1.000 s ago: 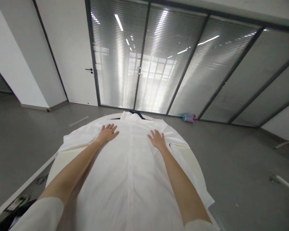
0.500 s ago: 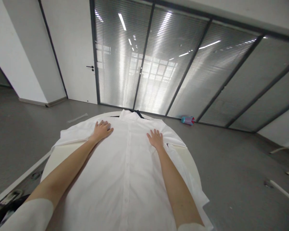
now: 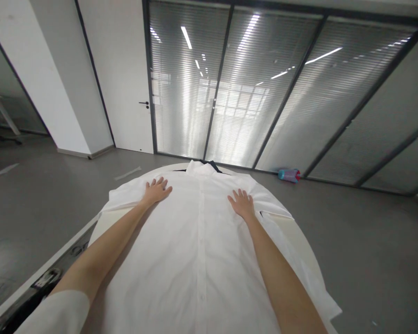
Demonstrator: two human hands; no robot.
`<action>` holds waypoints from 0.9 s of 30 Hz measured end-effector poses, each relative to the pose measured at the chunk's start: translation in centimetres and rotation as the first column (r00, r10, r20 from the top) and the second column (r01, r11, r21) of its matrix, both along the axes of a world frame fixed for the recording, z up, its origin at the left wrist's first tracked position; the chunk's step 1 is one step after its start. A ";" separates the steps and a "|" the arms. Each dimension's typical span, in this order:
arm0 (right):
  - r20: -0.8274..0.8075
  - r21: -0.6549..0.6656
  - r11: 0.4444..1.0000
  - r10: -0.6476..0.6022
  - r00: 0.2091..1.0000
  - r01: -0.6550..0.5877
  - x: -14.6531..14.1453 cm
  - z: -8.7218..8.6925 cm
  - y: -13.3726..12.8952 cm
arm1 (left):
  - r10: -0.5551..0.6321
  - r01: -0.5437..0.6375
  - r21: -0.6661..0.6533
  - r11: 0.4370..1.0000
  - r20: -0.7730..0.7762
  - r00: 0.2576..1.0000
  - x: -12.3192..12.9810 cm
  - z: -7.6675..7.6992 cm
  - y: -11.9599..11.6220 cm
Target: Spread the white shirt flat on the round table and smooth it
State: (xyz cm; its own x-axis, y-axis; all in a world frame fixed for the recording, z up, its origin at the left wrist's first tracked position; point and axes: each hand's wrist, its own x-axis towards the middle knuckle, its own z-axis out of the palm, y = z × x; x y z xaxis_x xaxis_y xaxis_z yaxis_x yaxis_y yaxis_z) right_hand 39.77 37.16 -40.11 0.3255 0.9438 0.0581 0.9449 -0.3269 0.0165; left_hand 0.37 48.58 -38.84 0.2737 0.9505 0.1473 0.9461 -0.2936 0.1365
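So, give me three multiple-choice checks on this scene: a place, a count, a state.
1) Where is the blue-and-pink cylindrical container? A on the table; B on the floor; C in a hand.
2) How many hands rest on the white button-front shirt? A none; B one; C two.
3) How does the shirt lie? A spread out, buttons up; B balled in a heap; C on a rail.
1 B: it lies on the grey floor by the glass wall.
2 C: the left hand and right hand both lie flat on it.
3 A: the button placket runs up its middle, over the round table.
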 end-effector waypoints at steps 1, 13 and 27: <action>0.001 -0.004 1.000 0.001 1.000 -0.001 0.0 0.0 0.0 | -0.001 0.001 0.002 1.000 0.004 1.000 0.0 0.0 0.0; -0.005 0.025 1.000 0.012 1.000 -0.012 -0.3 0.4 -0.3 | -0.034 0.035 0.057 0.998 -0.007 0.999 0.1 -0.2 -0.1; -0.003 0.047 0.998 0.036 0.999 -0.036 -0.3 0.3 -0.4 | -0.053 0.056 0.079 0.995 -0.032 0.998 0.2 0.2 -0.8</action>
State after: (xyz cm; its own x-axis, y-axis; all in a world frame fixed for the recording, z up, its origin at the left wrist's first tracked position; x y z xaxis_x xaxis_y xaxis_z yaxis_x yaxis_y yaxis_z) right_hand 39.50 36.80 -39.78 0.2919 0.9510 0.1017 0.9560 -0.2932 -0.0018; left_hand 0.52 47.73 -38.69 0.3301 0.9195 0.2133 0.9317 -0.3537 0.0827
